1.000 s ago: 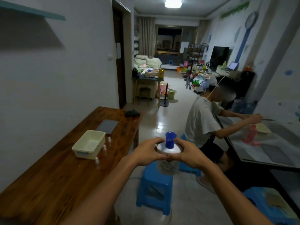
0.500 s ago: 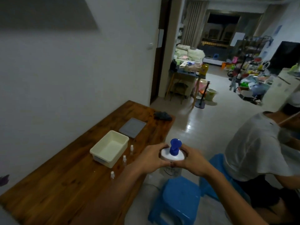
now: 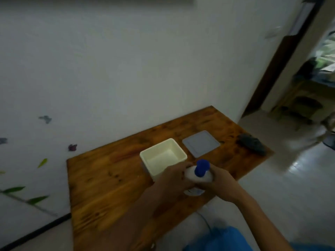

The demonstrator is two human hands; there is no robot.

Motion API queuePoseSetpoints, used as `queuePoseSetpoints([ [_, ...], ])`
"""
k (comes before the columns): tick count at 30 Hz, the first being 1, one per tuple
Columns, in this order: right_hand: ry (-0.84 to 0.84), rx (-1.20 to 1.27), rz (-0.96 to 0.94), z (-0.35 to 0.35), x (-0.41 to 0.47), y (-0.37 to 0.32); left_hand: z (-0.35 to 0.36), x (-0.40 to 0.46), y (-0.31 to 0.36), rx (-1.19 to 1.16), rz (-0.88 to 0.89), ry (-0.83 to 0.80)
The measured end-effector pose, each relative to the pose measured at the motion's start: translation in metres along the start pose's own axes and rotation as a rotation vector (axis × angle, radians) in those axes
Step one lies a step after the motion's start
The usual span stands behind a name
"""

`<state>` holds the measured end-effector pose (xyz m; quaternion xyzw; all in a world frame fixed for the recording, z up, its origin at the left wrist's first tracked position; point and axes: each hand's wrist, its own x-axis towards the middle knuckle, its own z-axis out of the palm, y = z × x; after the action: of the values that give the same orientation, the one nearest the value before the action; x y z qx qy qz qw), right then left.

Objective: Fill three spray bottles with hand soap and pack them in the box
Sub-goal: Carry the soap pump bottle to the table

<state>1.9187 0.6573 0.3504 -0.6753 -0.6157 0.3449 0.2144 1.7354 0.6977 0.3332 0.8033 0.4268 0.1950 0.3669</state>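
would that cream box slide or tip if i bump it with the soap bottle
The box looks like thin, empty plastic, so probably light and likely to slide on the smooth wooden table. Its low, wide shape suggests it would not tip.

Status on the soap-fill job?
Done: nothing visibly; the cream box sits empty, its grey lid beside it on the table. In hand: both hands, left and right, grip the soap pump bottle. Left: filling and packing; spray bottles aren't visible.

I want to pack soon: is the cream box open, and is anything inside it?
Open and empty: the cream box shows a bare inside, and its grey lid lies flat beside it on the table.
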Motion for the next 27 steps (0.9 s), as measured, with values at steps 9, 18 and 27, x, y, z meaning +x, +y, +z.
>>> queuePoseSetpoints([
  [9,-0.198,-0.003,-0.046,0.014,0.044,0.003,0.015,-0.007,-0.036,-0.099,-0.161,0.165],
  [18,-0.169,-0.002,0.124,0.009,0.069,0.063,0.068,-0.001,-0.074,-0.113,-0.126,0.193],
  [27,-0.129,-0.108,0.145,-0.016,0.15,0.171,0.11,-0.01,-0.122,-0.135,-0.204,0.277],
])
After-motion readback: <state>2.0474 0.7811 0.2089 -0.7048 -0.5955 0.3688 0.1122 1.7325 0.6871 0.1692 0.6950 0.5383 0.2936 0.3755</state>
